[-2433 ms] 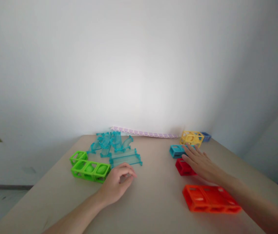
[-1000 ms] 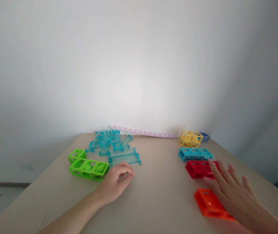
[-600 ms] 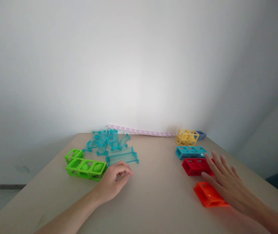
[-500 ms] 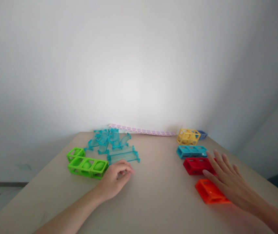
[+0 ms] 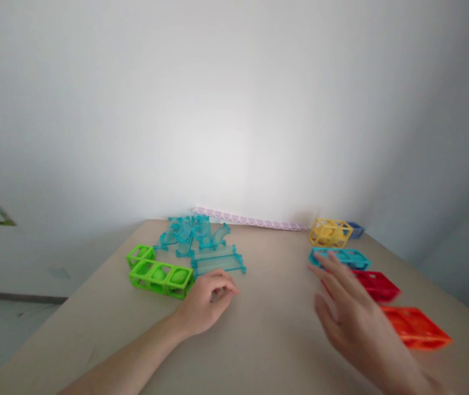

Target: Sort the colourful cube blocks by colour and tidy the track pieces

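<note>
Table point(image 5: 275, 312): two green blocks point(image 5: 161, 276); one each yellow block point(image 5: 330, 233), teal block point(image 5: 341, 257), red block point(image 5: 377, 285), orange block point(image 5: 418, 327). Left hand point(image 5: 207, 302) curled, contents unclear. Right hand point(image 5: 350, 318) spread, empty.

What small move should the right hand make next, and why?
Probably ease the right hand forward and down onto the teal block: the hand is open and empty, its fingertips are nearest that block, and the red block and orange block lie off to its right.

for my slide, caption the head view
Left hand curled beside green block; right hand open, blurred, by red block.
</note>
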{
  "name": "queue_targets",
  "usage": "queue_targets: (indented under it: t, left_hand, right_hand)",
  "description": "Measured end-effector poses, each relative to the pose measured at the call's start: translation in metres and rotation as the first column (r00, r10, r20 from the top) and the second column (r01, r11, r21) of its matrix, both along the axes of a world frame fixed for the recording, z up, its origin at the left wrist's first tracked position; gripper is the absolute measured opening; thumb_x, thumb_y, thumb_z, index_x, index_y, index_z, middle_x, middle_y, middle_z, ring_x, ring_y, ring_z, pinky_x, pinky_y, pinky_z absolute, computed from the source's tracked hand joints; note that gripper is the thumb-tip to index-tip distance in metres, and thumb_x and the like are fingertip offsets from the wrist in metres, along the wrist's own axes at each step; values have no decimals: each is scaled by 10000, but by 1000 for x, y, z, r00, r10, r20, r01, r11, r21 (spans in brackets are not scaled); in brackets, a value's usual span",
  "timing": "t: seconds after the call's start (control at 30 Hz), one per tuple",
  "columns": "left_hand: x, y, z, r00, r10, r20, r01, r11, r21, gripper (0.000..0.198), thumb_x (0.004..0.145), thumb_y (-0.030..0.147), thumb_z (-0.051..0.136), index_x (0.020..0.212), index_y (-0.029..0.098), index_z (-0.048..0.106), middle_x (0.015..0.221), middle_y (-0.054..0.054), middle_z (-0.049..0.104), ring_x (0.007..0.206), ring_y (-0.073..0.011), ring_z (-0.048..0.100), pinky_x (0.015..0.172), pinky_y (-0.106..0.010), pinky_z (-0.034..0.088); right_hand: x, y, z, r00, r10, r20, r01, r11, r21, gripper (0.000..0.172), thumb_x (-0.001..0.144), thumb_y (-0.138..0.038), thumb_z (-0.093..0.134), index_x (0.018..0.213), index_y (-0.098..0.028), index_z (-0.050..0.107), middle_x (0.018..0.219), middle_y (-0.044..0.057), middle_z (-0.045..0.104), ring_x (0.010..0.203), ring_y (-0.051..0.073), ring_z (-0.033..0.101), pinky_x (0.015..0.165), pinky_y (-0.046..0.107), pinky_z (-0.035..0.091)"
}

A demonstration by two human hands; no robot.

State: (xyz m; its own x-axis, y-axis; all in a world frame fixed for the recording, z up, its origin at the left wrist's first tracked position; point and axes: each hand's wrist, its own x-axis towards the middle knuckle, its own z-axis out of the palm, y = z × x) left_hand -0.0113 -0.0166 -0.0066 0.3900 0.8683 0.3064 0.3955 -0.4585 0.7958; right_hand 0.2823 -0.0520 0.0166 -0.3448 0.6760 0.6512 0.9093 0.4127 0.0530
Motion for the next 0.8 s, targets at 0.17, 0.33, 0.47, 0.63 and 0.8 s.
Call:
queue_targets:
  t: [0.17, 0.33, 0.47, 0.63, 0.8]
  left_hand:
    - [-1, 4, -5, 1000, -1, 17, 0, 1000, 26, 330, 683, -5, 438, 764, 161, 711, 772, -34, 631, 704, -143, 573, 647, -247, 428]
    - [-2, 2, -2, 996, -28, 84, 16, 989, 145, 338, 717, -8, 427, 687, 175, 709, 719, -46, 642, 678, -150, 593, 631, -262, 447]
    - [-13, 0, 10, 985, 58, 163, -115, 925, 363, 318, 792, 46, 444, 643, 198, 680, 718, -52, 654, 706, -164, 610, 667, -282, 468]
    - [-51, 15, 25, 728, 405, 553, -665, 614, 426, 258, 771, 60, 491, 596, 210, 607, 696, -10, 615, 699, -158, 584, 681, -284, 451]
    - [-71, 33, 30, 524, 495, 694, -823, 504, 262, 210, 706, 51, 499, 598, 198, 604, 671, 15, 579, 696, -144, 549, 690, -267, 416]
  right_hand:
    - [-102, 41, -30, 960, 267, -83, -279, 936, -216, 447, 805, -69, 486, 1239, -159, 541, 1354, 159, 500, 1290, 285, 437, 1037, 467, 407]
    - [-135, 79, -47, 938, 286, -195, -332, 902, -276, 271, 835, -94, 514, 1072, -166, 625, 1103, 133, 630, 1022, 251, 579, 883, 421, 478]
    - [-132, 72, -40, 931, 306, -199, -344, 919, -195, 281, 870, -102, 470, 1107, -158, 612, 1088, 130, 629, 1021, 267, 542, 884, 445, 430]
    - [-159, 41, -30, 883, 400, -244, -448, 874, -187, 341, 903, -215, 472, 1235, -170, 535, 1149, 127, 601, 1033, 289, 507, 869, 464, 415]
    - [-214, 35, -34, 853, 350, -386, -462, 852, -248, 618, 851, -315, 579, 1408, -162, 359, 1244, 154, 560, 1077, 324, 502, 925, 516, 423]
